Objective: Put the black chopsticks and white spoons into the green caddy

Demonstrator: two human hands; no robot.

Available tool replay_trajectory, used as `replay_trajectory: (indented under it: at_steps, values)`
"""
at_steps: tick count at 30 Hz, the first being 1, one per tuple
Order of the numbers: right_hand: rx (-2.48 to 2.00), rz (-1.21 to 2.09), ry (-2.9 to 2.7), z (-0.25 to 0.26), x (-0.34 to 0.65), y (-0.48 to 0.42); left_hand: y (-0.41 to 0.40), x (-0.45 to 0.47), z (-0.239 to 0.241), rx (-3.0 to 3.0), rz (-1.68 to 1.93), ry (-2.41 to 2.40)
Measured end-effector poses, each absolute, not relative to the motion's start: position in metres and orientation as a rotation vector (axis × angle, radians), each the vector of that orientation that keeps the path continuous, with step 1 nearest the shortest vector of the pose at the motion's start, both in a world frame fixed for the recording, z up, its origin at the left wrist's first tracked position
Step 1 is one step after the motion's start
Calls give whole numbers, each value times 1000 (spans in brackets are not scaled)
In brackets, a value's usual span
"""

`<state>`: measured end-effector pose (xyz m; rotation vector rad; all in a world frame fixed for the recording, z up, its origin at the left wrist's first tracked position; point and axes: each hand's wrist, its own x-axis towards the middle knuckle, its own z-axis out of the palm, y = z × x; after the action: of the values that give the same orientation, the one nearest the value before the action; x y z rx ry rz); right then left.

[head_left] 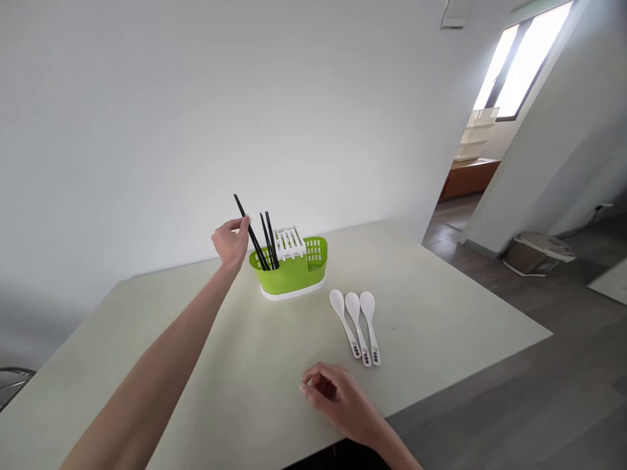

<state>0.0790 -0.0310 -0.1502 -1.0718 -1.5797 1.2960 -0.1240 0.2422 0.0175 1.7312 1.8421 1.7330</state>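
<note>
My left hand [231,241] pinches black chopsticks [252,236] near their upper part; they lean, with their lower ends down in the left part of a green utensil holder [289,277]. How many are in the pinch I cannot tell. Beside them, more black chopsticks [270,238] stand in the same part. A white slotted piece [290,243] sits over the holder's middle. My right hand [340,401] is loosely curled at the table's near edge, fingertips close to the thumb, nothing visible in it. Three white spoons [362,326] lie side by side beyond it, bowls pointing away.
The pale table [441,313] meets a white wall [196,117] at the back. To the right is a grey floor [514,365] with a lidded bin [533,253]. A doorway shows a window [522,62]. Part of a metal-framed object [14,378] is at far left.
</note>
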Motion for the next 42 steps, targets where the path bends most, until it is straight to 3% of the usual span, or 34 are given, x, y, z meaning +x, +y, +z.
replay_trajectory:
  at_steps: [18,27,32,37,42]
  values:
    - [-1086,1297,-1568,-151,77,-29,261,-132,-31,1665,1345,1797]
    - [-1145,1282,-1577,-154,77,-28,233,-184,-77,1546,1521,1883]
    - [-1172,1274,-1586,-155,77,-26,185,-221,-112,1498,1302,1942]
    - [-1167,1326,-1610,-144,78,-27,141,-249,-108,1815,849,1696]
    - [-1273,1151,-1773,-117,114,-20,116,-261,-103,1814,833,1713]
